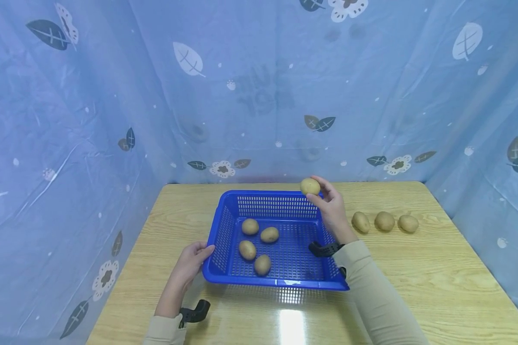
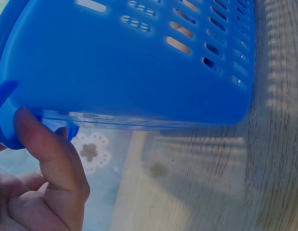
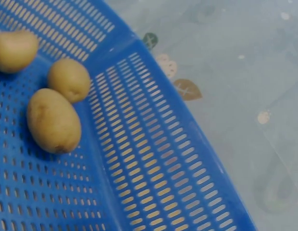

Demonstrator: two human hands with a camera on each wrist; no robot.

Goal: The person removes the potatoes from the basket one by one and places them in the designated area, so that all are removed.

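Note:
My left hand (image 1: pixel 192 261) grips the left rim of a blue plastic basket (image 1: pixel 280 282). Close up in the left wrist view, the fingers of that hand (image 2: pixel 55 168) curl around the rim by a corner of the basket (image 2: pixel 115 72). Over the basket's far right corner, my right hand (image 1: pixel 333 211) pinches a potato (image 1: pixel 310 186) between thumb and fingers. Several potatoes (image 1: pixel 247 250) lie on the left half of the basket floor. The right wrist view has potatoes (image 3: pixel 54 121) inside the basket, but neither the right hand nor its potato.
Three potatoes, the middle one (image 1: pixel 384 221) among them, sit in a row on the wooden table (image 1: pixel 431 273), right of the basket. A blue patterned curtain (image 1: pixel 259 96) hangs behind the table and along both sides.

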